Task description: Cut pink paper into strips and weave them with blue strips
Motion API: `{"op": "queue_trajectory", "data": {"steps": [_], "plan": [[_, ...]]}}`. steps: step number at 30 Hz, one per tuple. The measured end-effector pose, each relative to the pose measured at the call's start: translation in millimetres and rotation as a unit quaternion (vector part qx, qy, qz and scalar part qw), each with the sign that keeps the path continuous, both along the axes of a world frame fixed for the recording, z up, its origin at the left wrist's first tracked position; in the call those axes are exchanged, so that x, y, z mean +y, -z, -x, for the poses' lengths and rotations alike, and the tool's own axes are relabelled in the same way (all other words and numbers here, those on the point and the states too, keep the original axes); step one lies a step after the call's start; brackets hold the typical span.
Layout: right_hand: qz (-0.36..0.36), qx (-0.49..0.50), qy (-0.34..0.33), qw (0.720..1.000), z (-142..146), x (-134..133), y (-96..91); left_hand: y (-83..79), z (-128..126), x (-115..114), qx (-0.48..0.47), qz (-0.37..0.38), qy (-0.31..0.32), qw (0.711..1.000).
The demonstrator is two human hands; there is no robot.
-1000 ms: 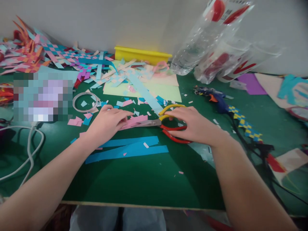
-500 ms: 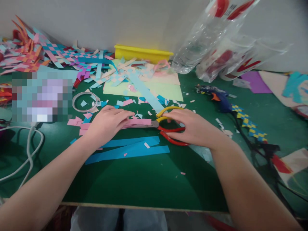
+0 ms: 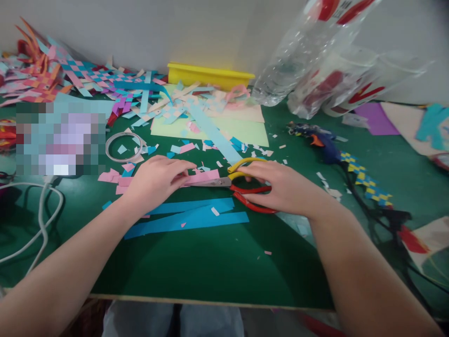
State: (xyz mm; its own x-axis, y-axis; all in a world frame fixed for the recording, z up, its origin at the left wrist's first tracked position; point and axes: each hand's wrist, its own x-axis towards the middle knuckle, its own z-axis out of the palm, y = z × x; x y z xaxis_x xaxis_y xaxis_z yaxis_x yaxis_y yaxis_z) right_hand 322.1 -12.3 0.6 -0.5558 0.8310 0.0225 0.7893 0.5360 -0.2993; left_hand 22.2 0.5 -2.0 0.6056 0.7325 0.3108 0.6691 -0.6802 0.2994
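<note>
My right hand (image 3: 280, 185) grips scissors (image 3: 242, 185) by their yellow and red handles. Their blades point left, toward my other hand, and lie along a pink paper strip (image 3: 205, 177). My left hand (image 3: 159, 178) is closed on that strip, with its fingertips by the blades; the strip's left end is hidden under the hand. Just below, blue paper strips (image 3: 196, 223) lie on the green table with small pink and white scraps on them. Other pink paper pieces (image 3: 121, 185) rest left of my left hand.
A tape roll (image 3: 124, 147) lies behind my left hand. Woven paper strips (image 3: 87, 77) are heaped at the back left, near a yellow tray (image 3: 210, 76). Plastic-wrapped cups (image 3: 347, 84) stand at the back right. A dark glue gun-like tool (image 3: 368, 210) and a white cable (image 3: 44, 220) flank the work area.
The scissor blades now show more clearly below the pink strip, which seems slightly shifted. Both hands keep nearly the same place; the view has shifted a little.
</note>
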Motion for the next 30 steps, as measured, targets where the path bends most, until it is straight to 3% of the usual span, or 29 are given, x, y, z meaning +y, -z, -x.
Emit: {"op": "queue_trajectory", "data": {"steps": [15,30], "plan": [[-0.004,-0.013,0.002,1.000,-6.2,1.1,-1.0,-3.6,1.8,-1.9,0.012,0.060,-0.040,0.997],[-0.006,-0.005,0.007,1.000,-2.6,1.0,-1.5,-2.1,0.4,-1.9,0.012,0.023,-0.030,0.999]]}}
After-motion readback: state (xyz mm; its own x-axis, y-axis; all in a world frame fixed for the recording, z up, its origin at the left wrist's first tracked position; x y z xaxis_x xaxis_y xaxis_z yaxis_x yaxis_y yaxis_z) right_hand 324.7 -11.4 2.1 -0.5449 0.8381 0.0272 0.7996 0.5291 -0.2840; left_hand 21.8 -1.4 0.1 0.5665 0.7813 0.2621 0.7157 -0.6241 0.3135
